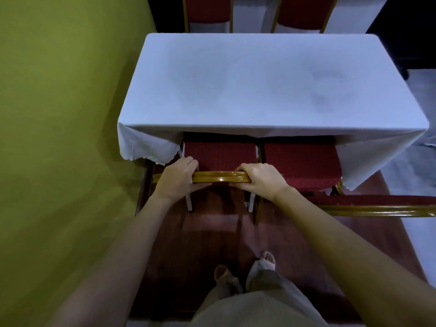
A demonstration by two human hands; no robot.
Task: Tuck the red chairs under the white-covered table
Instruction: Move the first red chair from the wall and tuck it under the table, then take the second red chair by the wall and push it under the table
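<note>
A table under a white cloth (259,86) fills the middle of the view. At its near edge stands a red chair (219,153) with a glossy gold-wood top rail (220,179); the front of its seat is under the cloth. My left hand (179,180) and my right hand (259,179) both grip that rail, one at each end. A second red chair (302,161) stands to its right, seat partly under the table, its gold back rail (377,210) reaching toward the right edge of the view.
A yellow-green wall (59,114) runs close along the left side of the table and chair. Two more red chairs (210,10) stand beyond the far edge. My feet (245,267) stand on a dark red wooden floor behind the chair.
</note>
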